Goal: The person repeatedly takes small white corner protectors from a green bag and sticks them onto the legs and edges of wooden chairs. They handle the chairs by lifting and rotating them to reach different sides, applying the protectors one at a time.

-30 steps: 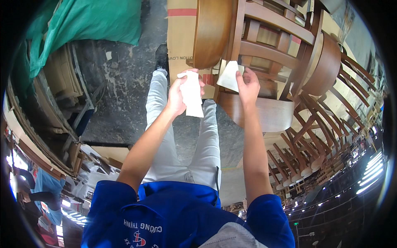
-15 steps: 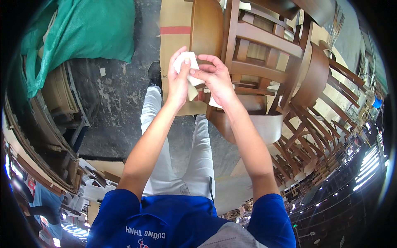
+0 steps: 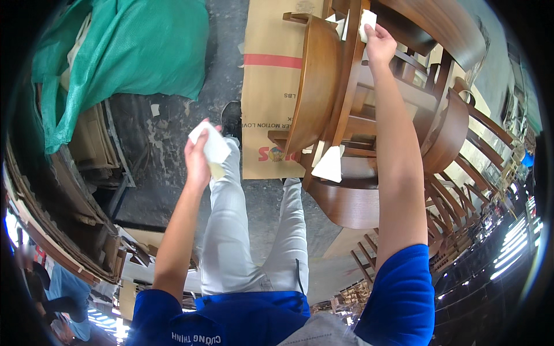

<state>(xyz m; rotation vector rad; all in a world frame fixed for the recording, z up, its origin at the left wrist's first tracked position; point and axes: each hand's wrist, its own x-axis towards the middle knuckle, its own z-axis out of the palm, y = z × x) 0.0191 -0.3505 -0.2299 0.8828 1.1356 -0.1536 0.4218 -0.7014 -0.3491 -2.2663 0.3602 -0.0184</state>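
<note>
Left hand gripping sheets, scuffed floor below, cardboard, chairs

The shirt is bright blue, its short sleeves ending above the elbows; white lettering marks the chest; grey fabric overlaps the front; the trousers are pale, with a dark line at the right hip; one dark shoe shows; forearms and hands are bare.
</note>
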